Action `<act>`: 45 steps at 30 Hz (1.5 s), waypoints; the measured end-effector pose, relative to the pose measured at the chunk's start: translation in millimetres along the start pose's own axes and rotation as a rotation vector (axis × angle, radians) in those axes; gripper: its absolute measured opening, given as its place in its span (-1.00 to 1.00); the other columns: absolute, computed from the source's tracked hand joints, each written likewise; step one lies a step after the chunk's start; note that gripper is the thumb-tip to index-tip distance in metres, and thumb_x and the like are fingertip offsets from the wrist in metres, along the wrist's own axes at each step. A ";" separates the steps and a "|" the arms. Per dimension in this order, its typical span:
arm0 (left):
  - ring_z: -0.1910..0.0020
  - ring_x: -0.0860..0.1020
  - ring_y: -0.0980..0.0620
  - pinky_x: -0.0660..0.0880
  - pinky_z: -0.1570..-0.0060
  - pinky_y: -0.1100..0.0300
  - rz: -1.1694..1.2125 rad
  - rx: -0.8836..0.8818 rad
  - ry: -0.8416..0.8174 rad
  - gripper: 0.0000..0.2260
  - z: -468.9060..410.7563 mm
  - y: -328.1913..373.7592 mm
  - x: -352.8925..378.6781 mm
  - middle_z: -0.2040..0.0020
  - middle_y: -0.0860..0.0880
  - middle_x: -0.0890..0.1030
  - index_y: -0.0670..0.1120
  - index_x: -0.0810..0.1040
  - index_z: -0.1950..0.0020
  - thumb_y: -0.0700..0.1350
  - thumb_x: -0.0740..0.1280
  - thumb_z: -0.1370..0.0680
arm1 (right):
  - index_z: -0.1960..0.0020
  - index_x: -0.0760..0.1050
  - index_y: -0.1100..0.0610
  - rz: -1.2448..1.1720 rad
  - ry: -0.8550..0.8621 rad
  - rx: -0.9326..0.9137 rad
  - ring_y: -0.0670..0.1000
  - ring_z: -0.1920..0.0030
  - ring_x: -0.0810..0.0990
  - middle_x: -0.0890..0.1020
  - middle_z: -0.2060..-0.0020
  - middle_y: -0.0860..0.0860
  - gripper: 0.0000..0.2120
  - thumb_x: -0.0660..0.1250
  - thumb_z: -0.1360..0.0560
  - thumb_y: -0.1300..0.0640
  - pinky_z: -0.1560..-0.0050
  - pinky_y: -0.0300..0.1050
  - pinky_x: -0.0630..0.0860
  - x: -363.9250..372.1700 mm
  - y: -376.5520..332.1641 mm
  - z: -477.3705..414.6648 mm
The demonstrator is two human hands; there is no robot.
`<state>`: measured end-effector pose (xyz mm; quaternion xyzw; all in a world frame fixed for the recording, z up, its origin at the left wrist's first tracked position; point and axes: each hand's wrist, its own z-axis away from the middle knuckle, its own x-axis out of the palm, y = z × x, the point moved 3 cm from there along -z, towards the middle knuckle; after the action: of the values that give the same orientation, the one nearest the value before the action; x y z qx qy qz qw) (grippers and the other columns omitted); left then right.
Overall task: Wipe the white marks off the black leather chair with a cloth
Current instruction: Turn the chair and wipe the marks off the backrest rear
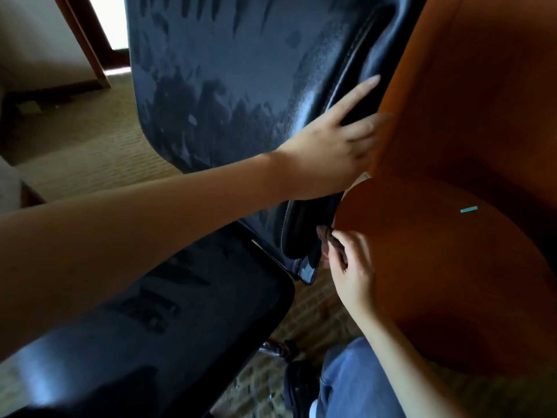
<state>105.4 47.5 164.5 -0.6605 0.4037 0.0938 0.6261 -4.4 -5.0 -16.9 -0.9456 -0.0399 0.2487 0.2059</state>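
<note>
The black leather chair fills the middle of the view, its backrest (229, 86) smeared with whitish marks and its seat (168, 321) streaked with a few dark ones. My left hand (334, 140) reaches across and rests on the backrest's right edge, fingers straight, some slipping between that edge and the orange chair. My right hand (351, 270) sits lower, by the bottom right corner of the backrest. It pinches a small bunched dark brown cloth (330, 241), most of which is hidden in the fingers.
An orange upholstered chair (452, 146) stands tight against the black chair's right side. Patterned carpet (90, 158) covers the floor. A wooden door frame (87, 46) and a bright doorway are at the upper left. My jeans-clad leg (352, 387) and a dark shoe are at the bottom.
</note>
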 end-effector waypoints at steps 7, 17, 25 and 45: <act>-0.16 0.56 -0.07 0.27 -0.29 -0.30 -0.018 -0.003 -0.044 -0.72 -3.8 -19.3 36.3 0.26 0.00 0.59 -0.07 0.63 0.31 -0.14 0.18 -0.50 | 0.11 0.48 0.24 0.151 -0.120 -0.029 0.11 0.18 0.49 0.54 0.20 0.13 -0.93 0.24 -0.53 0.29 0.18 -0.03 0.48 43.0 15.6 7.2; -0.26 0.44 -0.11 -0.14 -0.36 -0.24 -0.068 -0.192 -0.185 -0.65 -13.3 -63.8 79.8 0.11 0.01 0.59 -0.07 0.65 0.10 -0.06 0.06 -0.54 | 0.08 0.55 0.23 0.081 -0.138 0.140 0.08 0.20 0.55 0.57 0.24 0.10 -0.95 0.36 -0.46 0.32 0.17 -0.20 0.43 92.9 18.1 10.5; -0.27 0.34 -0.17 -0.24 -0.39 -0.26 -0.055 -0.260 -0.204 -0.62 -16.7 -82.2 96.7 0.08 -0.08 0.53 -0.17 0.61 -0.02 -0.07 0.02 -0.58 | 0.18 0.41 0.23 0.081 0.089 0.251 0.12 0.30 0.52 0.50 0.29 0.12 -0.95 0.25 -0.46 0.28 0.28 -0.08 0.44 152.8 41.2 -16.0; -0.15 0.40 -0.17 -0.04 -0.40 -0.09 0.028 -0.294 -0.092 -0.67 -12.1 -97.9 121.2 0.16 -0.15 0.49 -0.28 0.58 0.05 -0.14 0.08 -0.51 | 0.18 0.49 0.33 -0.276 0.316 0.796 -0.15 0.28 0.45 0.52 0.30 0.00 -0.95 0.36 -0.40 0.40 0.19 -0.45 0.36 212.6 14.9 -6.4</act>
<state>244.0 -24.6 164.2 -0.7344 0.3655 0.1910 0.5390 184.0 16.8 -114.4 -0.8049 -0.0352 0.0676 0.5885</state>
